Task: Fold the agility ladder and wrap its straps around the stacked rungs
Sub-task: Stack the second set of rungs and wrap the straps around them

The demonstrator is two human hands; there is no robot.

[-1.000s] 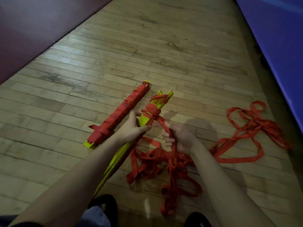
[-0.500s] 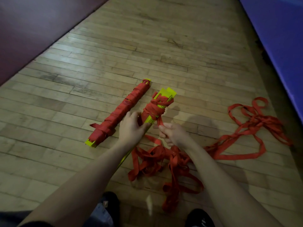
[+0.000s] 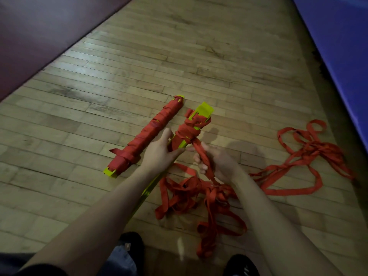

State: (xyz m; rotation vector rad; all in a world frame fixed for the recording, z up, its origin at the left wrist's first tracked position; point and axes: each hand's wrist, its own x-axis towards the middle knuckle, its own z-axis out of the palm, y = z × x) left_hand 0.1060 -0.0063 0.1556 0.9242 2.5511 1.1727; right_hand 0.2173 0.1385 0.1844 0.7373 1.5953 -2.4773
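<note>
On a wooden floor (image 3: pixel 219 62), a finished red-wrapped bundle (image 3: pixel 147 134) lies left. Beside it, the left hand (image 3: pixel 159 154) grips the stacked yellow rungs (image 3: pixel 203 114), fingers curled around them. The right hand (image 3: pixel 217 162) clasps the red straps (image 3: pixel 201 156) leading from the rungs. The forearms hide the rungs' lower length.
</note>
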